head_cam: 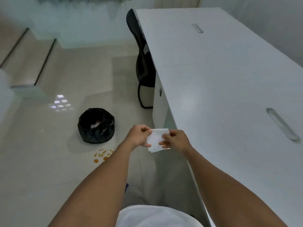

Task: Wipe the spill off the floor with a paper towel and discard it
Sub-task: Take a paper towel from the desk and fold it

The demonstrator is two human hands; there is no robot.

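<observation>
A folded white paper towel (155,140) hangs in the air in front of me, held by both hands. My left hand (139,136) pinches its left edge and my right hand (175,140) pinches its right edge. Orange drops and blobs of the spill (103,154) lie on the glossy tiled floor, down and to the left of my hands. Just behind the spill stands a small bin lined with a black bag (96,125), with some crumpled rubbish inside.
A long white desk (229,82) fills the right side, its edge close to my right arm. A black office chair (144,63) is tucked against its far left side. Steps (29,59) rise at the far left.
</observation>
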